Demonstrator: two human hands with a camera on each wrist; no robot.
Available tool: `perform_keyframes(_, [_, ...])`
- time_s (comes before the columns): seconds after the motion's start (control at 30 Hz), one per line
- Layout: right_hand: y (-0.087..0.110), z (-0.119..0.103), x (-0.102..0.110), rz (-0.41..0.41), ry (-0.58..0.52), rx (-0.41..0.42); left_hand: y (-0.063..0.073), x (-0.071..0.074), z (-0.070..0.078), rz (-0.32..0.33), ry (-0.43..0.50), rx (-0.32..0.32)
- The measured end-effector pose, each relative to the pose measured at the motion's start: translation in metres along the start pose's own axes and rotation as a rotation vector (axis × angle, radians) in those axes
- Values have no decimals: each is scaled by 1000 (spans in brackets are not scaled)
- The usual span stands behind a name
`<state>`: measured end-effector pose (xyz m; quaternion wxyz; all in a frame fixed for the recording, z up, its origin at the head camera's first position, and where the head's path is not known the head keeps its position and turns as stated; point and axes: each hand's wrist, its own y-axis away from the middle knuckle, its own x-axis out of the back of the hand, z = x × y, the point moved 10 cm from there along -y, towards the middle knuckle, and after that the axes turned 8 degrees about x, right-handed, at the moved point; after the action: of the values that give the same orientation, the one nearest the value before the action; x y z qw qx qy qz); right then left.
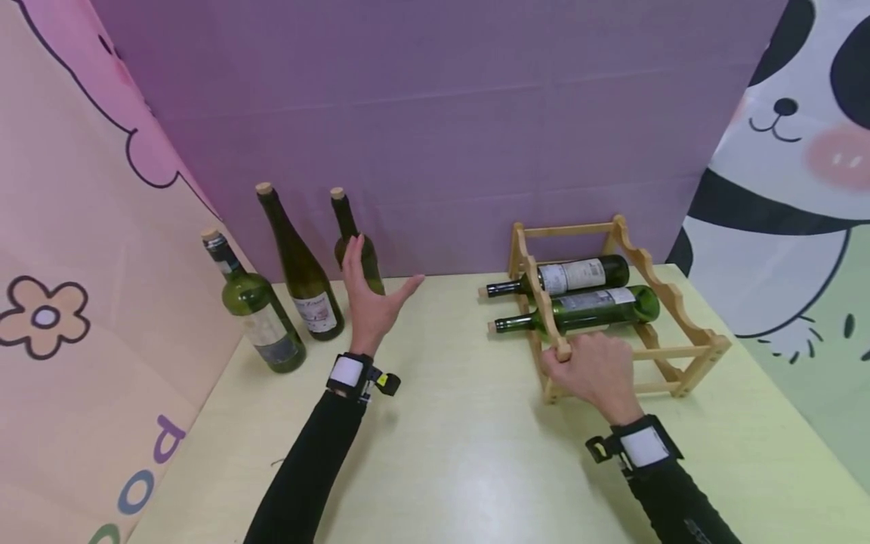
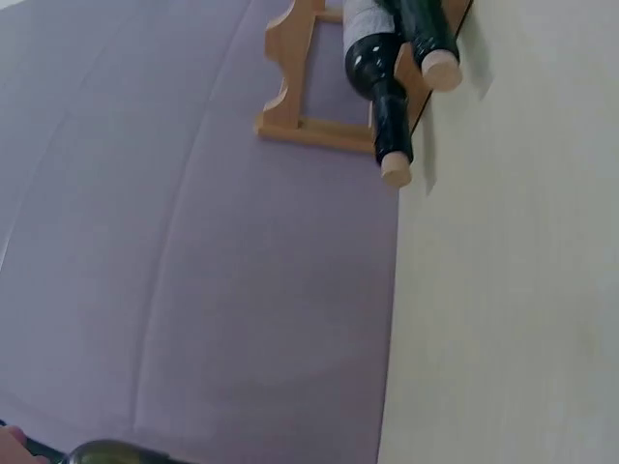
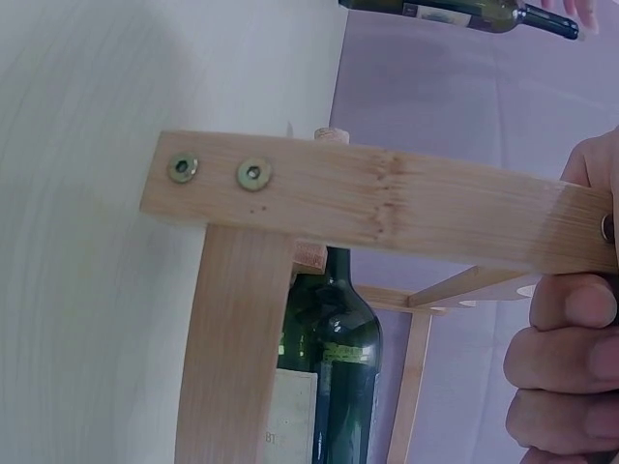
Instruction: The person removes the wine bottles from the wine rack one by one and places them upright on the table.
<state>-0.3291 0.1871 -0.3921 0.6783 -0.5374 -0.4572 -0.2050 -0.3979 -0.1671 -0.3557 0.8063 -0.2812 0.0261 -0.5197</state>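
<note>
My left hand is spread, thumb apart from the fingers, and overlaps a corked dark green wine bottle upright by the back wall. Its fingers show beside that bottle at the lower left of the left wrist view. My right hand grips the near top corner of a wooden wine rack, fingers curled round the bar. Two bottles lie in the rack, necks pointing left: a dark bottle at the back and a green bottle in front of it.
Left of my left hand stand a tall slim wine bottle and a wider green bottle, both corked. A purple backdrop rises behind the pale table. Printed panels flank both sides.
</note>
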Motion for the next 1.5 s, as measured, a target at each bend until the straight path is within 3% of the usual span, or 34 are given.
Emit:
perform_keyframes(0.3, [1,0,2,20,2,4,23,-30,1,-121,26,44])
perform_keyframes(0.8, [1,-1,4,38,3,11,46,-81,-12,-310,-48,139])
perform_keyframes(1.5, [2,-1,1,31,4,3,68,-153,-20,-552,-188,190])
